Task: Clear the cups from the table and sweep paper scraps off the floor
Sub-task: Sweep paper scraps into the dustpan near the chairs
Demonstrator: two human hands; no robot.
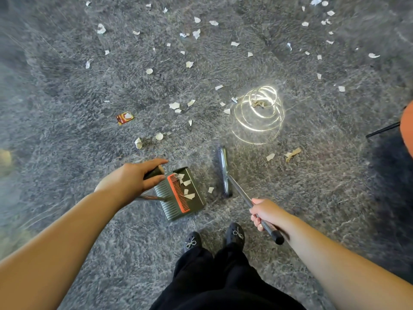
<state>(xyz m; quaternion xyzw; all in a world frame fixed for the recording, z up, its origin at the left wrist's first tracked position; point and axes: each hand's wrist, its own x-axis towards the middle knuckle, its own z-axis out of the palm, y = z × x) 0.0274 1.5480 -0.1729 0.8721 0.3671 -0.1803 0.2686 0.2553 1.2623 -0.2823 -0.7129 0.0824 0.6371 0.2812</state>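
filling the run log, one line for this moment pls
phase: sweeping | left hand: grips dustpan handle | right hand: grips broom | some scraps in pan, many on floor

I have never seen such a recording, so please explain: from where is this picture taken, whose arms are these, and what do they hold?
There is one picture, from a camera worn on a person's head, looking down at the floor. The two bare arms and the black shoes belong to that person. The left hand grips the handle of a green dustpan, which already holds a few paper scraps. The right hand grips the long handle of a broom, its head resting on the floor beside the dustpan. Many white paper scraps and a red wrapper lie scattered ahead.
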